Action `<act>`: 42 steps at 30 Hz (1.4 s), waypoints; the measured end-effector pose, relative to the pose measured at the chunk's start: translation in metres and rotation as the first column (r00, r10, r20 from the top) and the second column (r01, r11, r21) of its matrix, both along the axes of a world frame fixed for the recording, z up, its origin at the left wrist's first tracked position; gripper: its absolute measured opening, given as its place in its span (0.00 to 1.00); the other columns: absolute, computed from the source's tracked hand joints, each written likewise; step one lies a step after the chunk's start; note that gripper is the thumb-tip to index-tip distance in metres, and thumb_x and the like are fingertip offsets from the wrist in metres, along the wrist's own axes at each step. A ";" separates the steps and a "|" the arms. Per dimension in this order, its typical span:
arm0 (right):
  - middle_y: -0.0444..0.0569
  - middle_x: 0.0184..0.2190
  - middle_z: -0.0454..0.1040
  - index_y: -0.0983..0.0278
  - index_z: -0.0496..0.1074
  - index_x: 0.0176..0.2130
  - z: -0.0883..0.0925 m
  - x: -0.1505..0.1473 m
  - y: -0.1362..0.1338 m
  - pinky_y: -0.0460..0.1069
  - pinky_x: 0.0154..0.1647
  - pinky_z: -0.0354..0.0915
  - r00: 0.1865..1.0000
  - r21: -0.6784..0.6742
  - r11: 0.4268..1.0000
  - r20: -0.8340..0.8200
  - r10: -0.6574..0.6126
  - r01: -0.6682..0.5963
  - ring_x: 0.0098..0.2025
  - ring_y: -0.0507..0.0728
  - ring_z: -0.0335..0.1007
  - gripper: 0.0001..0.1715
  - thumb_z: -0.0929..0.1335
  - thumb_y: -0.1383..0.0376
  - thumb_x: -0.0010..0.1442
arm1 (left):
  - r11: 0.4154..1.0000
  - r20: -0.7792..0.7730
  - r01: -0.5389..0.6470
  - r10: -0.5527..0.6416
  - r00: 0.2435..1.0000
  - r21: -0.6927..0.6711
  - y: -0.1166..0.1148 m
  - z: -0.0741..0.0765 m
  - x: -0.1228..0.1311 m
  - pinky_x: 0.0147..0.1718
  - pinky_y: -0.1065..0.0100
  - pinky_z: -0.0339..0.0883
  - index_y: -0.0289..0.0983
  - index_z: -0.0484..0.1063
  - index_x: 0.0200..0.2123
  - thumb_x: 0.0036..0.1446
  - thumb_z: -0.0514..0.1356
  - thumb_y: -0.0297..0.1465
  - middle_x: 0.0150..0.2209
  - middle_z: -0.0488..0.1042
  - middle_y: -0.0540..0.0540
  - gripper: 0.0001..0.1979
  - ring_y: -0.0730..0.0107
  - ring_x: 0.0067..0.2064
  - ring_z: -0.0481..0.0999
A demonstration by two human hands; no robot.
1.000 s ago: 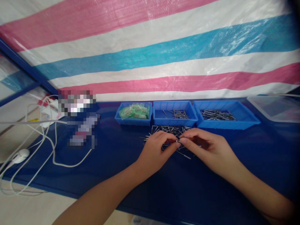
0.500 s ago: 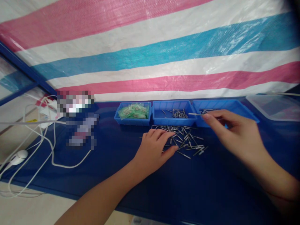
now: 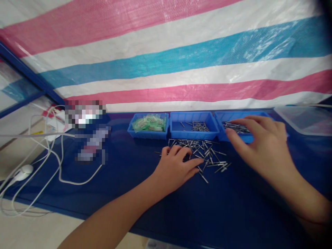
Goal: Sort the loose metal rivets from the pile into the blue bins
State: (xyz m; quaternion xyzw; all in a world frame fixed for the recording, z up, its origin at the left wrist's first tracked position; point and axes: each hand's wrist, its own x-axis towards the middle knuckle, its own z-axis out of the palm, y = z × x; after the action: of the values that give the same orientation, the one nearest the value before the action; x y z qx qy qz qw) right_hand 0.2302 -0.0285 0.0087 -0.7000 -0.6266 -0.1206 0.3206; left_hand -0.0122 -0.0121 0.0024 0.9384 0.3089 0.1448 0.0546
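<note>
- Loose metal pins (image 3: 190, 143) lie heaped on the table (image 3: 233, 211), near the middle blue bin (image 3: 185, 134).
- The left hand (image 3: 173, 169), fingers spread, is at the heap's near left side.
- The right hand (image 3: 267, 141), thumb and fingers parted, hovers over the right blue bin (image 3: 222, 137).
- Green packets (image 3: 153, 123) sit in the left blue bin (image 3: 147, 135).

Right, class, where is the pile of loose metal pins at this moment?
In the head view, the pile of pins lies just right of centre on the blue table, in front of the middle bin, partly hidden by the left hand.
</note>
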 end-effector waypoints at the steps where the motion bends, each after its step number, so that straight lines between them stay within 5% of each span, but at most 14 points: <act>1: 0.60 0.48 0.70 0.62 0.73 0.47 0.001 -0.006 -0.002 0.64 0.53 0.58 0.999 0.017 0.999 0.004 0.044 -0.044 0.53 0.70 0.64 0.20 0.63 0.54 0.62 | 1.000 -0.002 0.013 -0.013 1.000 0.008 0.000 -0.001 0.001 0.46 0.56 0.52 0.49 0.72 0.49 0.64 0.56 0.38 0.51 0.71 0.46 0.12 0.59 0.51 0.66; 9: 0.55 0.41 0.74 0.62 0.74 0.39 0.002 -0.030 -0.007 0.61 0.52 0.60 0.944 0.086 0.941 -0.011 0.328 -0.326 0.47 0.64 0.68 0.10 0.66 0.62 0.60 | 0.999 0.007 0.025 -0.025 1.000 0.020 0.001 -0.006 0.004 0.45 0.58 0.52 0.44 0.75 0.39 0.61 0.60 0.36 0.47 0.73 0.48 0.05 0.62 0.49 0.67; 16: 0.50 0.39 0.77 0.60 0.75 0.38 0.002 -0.045 -0.014 0.56 0.47 0.65 0.799 -0.101 0.812 -0.286 0.529 -0.575 0.44 0.60 0.70 0.09 0.66 0.61 0.59 | 0.994 0.177 -0.072 0.087 0.980 -0.086 0.005 0.001 0.004 0.44 0.61 0.55 0.39 0.71 0.41 0.66 0.54 0.33 0.44 0.77 0.48 0.07 0.65 0.47 0.71; 22: 0.49 0.38 0.78 0.60 0.75 0.40 -0.004 -0.054 -0.018 0.51 0.36 0.68 0.723 -0.122 0.810 -0.540 0.431 -0.574 0.37 0.57 0.72 0.13 0.65 0.56 0.61 | 0.965 0.302 -0.080 0.156 0.940 -0.249 0.005 0.005 0.002 0.45 0.64 0.61 0.39 0.71 0.42 0.65 0.55 0.34 0.42 0.78 0.48 0.08 0.67 0.45 0.74; 30: 0.47 0.34 0.76 0.60 0.74 0.40 -0.005 -0.055 -0.019 0.48 0.31 0.65 0.726 -0.146 0.828 -0.578 0.373 -0.542 0.30 0.53 0.69 0.14 0.65 0.55 0.62 | 0.960 0.379 -0.050 0.156 0.912 -0.275 0.006 0.002 0.001 0.43 0.65 0.64 0.38 0.74 0.40 0.64 0.56 0.33 0.40 0.78 0.46 0.08 0.66 0.43 0.75; 35: 0.46 0.29 0.74 0.60 0.74 0.39 -0.005 -0.057 -0.019 0.48 0.28 0.63 0.732 -0.208 0.795 -0.567 0.377 -0.570 0.28 0.53 0.67 0.14 0.63 0.56 0.63 | 0.929 0.526 -0.026 0.231 0.819 -0.368 0.004 0.008 0.002 0.42 0.67 0.67 0.37 0.75 0.38 0.61 0.59 0.32 0.37 0.78 0.46 0.07 0.67 0.40 0.76; 42: 0.47 0.33 0.76 0.61 0.74 0.39 -0.004 -0.062 -0.020 0.48 0.33 0.66 0.622 -0.193 0.734 -0.689 0.371 -0.651 0.34 0.55 0.72 0.13 0.64 0.57 0.62 | 0.868 0.571 0.012 0.317 0.757 -0.497 0.001 0.011 0.003 0.40 0.69 0.68 0.37 0.77 0.37 0.59 0.61 0.34 0.36 0.79 0.47 0.07 0.69 0.37 0.76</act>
State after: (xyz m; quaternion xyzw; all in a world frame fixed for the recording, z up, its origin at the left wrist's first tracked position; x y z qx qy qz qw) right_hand 0.1687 -0.0482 0.0045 -0.5370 -0.6756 0.3499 0.3643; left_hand -0.0093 -0.0113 0.0137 0.7614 0.3753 0.3779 0.3696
